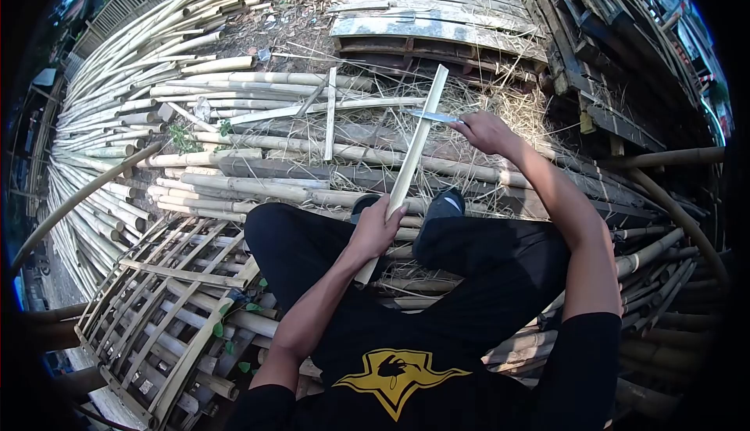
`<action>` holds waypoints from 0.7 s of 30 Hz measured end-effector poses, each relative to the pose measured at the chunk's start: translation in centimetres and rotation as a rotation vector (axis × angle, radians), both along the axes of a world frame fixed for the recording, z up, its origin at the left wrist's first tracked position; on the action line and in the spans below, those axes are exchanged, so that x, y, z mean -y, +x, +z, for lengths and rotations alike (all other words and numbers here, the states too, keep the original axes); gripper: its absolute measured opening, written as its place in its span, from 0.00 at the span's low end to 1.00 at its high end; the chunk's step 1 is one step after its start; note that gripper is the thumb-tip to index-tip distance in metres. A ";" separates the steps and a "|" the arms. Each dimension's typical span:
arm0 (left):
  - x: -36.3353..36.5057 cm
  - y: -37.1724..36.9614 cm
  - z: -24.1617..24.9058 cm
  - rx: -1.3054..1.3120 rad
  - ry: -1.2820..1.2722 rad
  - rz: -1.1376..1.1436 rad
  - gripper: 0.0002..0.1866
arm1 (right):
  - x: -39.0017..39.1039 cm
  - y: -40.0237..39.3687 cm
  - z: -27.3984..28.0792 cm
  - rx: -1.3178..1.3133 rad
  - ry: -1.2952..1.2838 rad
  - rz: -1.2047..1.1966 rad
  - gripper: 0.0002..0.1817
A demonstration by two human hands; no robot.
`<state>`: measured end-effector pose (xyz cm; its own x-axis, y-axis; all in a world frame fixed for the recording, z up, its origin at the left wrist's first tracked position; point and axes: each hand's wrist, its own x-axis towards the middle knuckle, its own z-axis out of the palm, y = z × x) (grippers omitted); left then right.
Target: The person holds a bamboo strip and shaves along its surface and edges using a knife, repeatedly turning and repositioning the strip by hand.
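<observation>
My left hand (377, 232) is wrapped round the lower part of a long pale bamboo strip (410, 161), which slants up and away from my lap. In my right hand (483, 132) is the handle end of a knife (437, 117). Its blade lies across the strip's upper part, pointing left. The strip's lower end sticks out below my left hand, between my legs. The knife's handle is mostly hidden by my fingers.
Bamboo poles (101, 118) are piled at the left and run under my legs. A woven bamboo lattice (168, 306) lies at the lower left. Wooden pallets (437, 32) lie ahead, with more stacked wood (601, 56) at the right. Straw and shavings (500, 91) cover the ground ahead.
</observation>
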<state>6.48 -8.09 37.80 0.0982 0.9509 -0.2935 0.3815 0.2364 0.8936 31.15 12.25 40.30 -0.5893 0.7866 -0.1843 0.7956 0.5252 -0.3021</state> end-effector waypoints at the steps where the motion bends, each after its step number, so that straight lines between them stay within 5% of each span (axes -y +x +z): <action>1: 0.6 0.0 0.3 -0.009 0.000 -0.033 0.15 | -0.5 1.1 -0.3 0.023 -0.011 -0.041 0.31; 5: 1.0 0.5 0.0 0.035 0.001 -0.057 0.15 | -1.7 3.8 -2.6 -0.002 0.045 -0.097 0.33; 7: 1.5 0.5 1.8 0.047 -0.086 -0.085 0.14 | -2.4 5.2 -0.3 0.119 -0.032 -0.305 0.37; 12: 2.9 0.1 3.1 0.169 -0.159 -0.148 0.13 | -1.8 6.8 1.1 0.171 -0.019 -0.391 0.39; 15: 4.4 -1.6 5.6 0.275 -0.283 -0.121 0.12 | -5.4 13.8 -3.3 0.148 0.114 -0.497 0.34; 17: 5.1 -3.5 6.6 0.415 -0.429 -0.037 0.10 | -4.1 15.9 -0.8 0.137 0.062 -0.740 0.31; 21: 3.5 -4.6 5.9 0.575 -0.491 -0.027 0.10 | -2.9 13.4 -0.6 0.092 0.121 -0.625 0.34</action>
